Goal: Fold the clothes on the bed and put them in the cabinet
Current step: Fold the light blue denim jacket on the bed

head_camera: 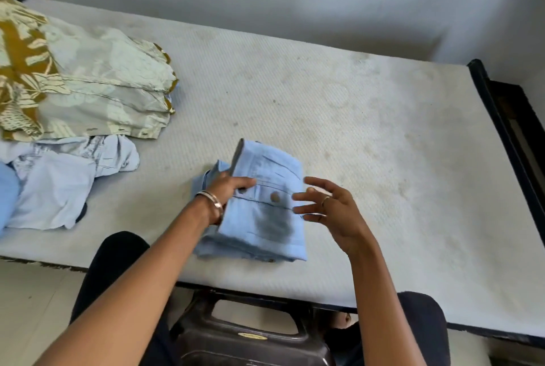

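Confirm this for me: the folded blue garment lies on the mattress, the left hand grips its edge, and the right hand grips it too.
Not quite. In the head view the right hand is open beside the folded blue garment, fingers spread, gripping nothing. The rest holds: the garment lies on the mattress and the left hand grips its edge.

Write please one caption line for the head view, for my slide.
Left hand grips folded blue shirt on bed; right hand open beside it.
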Motion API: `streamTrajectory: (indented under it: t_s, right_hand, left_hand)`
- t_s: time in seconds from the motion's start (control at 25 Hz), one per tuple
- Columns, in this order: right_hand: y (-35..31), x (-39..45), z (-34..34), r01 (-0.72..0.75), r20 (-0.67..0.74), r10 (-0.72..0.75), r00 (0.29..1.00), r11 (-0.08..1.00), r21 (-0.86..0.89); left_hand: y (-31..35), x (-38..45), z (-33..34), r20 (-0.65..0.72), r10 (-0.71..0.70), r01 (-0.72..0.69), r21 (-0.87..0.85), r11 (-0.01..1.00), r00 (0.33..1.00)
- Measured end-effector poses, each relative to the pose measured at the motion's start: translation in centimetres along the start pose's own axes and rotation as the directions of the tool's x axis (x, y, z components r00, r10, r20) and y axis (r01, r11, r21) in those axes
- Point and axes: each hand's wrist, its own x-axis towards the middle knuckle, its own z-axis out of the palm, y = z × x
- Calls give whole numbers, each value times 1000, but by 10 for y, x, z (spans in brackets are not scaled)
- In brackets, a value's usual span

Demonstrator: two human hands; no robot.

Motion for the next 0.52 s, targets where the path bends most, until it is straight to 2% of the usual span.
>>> streamTrajectory:
  t_s: [0.08, 0.12, 0.2, 0.28, 0.32, 0.4, 0.44, 0.48, 0.52]
  right_hand:
    - [24, 18, 6, -4, -177, -20, 984, 990, -138]
    - [35, 27, 15, -10, -199, -32, 979, 978, -209]
    - [59, 41, 39, -15, -158, -51, 986, 920, -392]
    - [80, 51, 61, -12, -116, -88, 989, 746, -665]
    - [84, 54, 67, -2, -131, -151, 980, 647, -762]
    - [86, 58, 77, 24, -162, -312, 936, 517, -856]
    - [86, 60, 79, 30, -156, -356, 922, 465, -885]
    - [90, 64, 81, 23, -136, -360, 923, 405, -914]
    - [96, 70, 84, 9, -116, -344, 932, 341, -940]
  left_hand:
    - [-6, 0, -40, -58, -62, 63, 3, 998, 996]
    - [-13, -1, -55, -93, -85, 89, 36, 995, 992]
    - [-27, 1, -74, -191, -59, 81, 106, 991, 980]
    - [-37, 11, -83, -247, -14, 39, 99, 994, 969]
    - [-38, 18, -83, -257, -1, 26, 94, 995, 967]
    - [-39, 30, -81, -308, 53, 7, 189, 982, 950]
    - [-38, 32, -80, -363, 130, 4, 346, 938, 923]
    - [-39, 33, -79, -419, 272, 3, 550, 835, 866]
    - [-43, 33, -78, -407, 495, -22, 755, 655, 768]
